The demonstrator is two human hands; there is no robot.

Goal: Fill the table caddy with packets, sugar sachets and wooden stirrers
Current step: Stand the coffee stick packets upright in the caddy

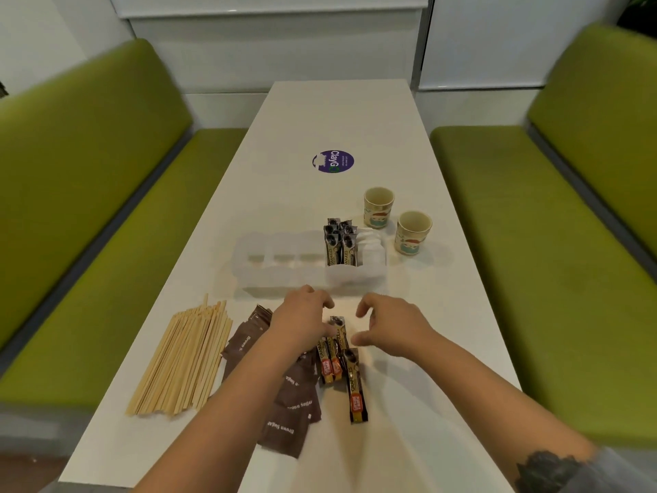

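Our left hand (305, 313) pinches the top granule packet (339, 330) at lower centre of the frame, while our right hand (385, 323) hovers loosely curled and empty just beside. Packets run lengthwise toward the caddy (284, 261), directly above.

My white table (409, 137), translucent white caddy (284, 279), black-and-gold packets (339, 249) inside at three o'clock, brown sachets (284, 428), pale wooden stirrers (185, 361) at nine, purple sticker (333, 161) at twelve, cream patterned cups (378, 207), green benches (89, 172)

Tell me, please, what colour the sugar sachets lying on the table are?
Dark brown with white "Brown Sugar" lettering, seen in the head view: sugar sachets.
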